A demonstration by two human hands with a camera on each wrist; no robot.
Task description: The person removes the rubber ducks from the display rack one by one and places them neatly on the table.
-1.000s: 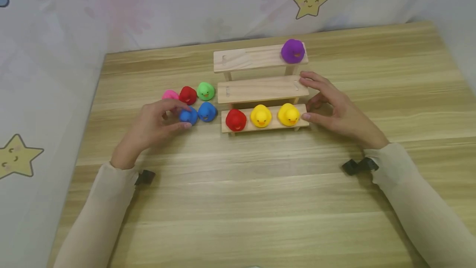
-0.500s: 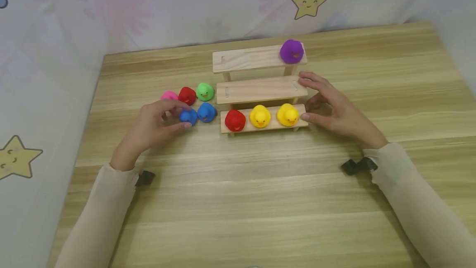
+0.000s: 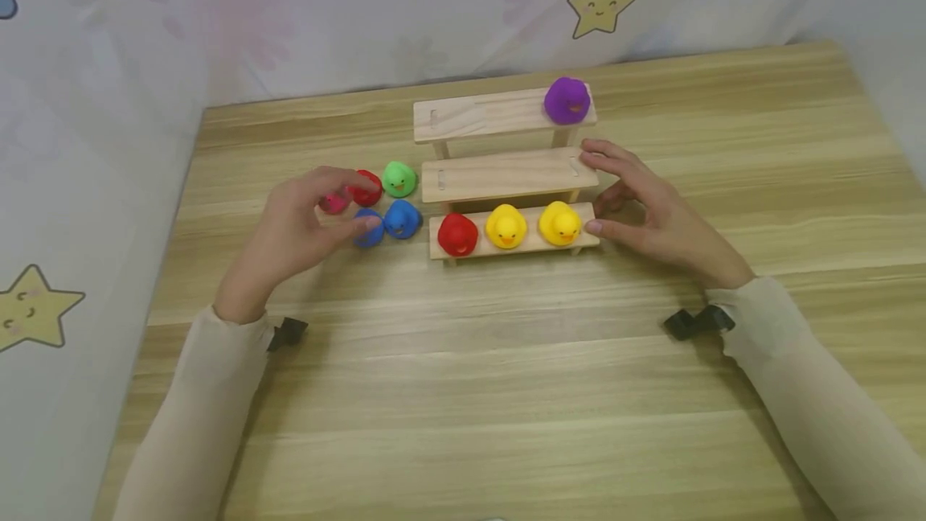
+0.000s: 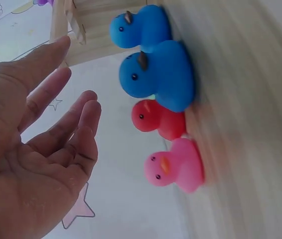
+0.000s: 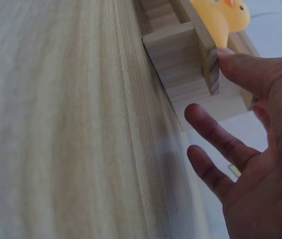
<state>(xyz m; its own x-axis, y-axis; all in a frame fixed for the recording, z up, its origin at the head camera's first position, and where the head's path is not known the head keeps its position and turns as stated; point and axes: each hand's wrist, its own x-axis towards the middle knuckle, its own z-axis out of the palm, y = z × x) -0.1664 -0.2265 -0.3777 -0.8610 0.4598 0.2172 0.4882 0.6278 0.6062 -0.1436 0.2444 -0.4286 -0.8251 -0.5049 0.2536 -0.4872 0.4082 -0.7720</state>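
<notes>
My left hand hovers over a group of toy ducks left of a wooden three-step rack. Its fingers are loosely bent and, in the left wrist view, nothing is between them. Nearest the thumb is one blue duck, with a second blue duck beside it. Behind them are a red duck, a pink duck and a green duck. My right hand rests at the rack's right end, thumb against the lowest step and fingertips at the middle step.
The lowest step holds a red duck and two yellow ducks, one at the left and one at the right. A purple duck sits on the top step's right end. Star-printed cloth hangs behind the table.
My left hand has come up off the near blue duck, its fingers now further back over the red and pink ducks. The right hand stays at the rack.
</notes>
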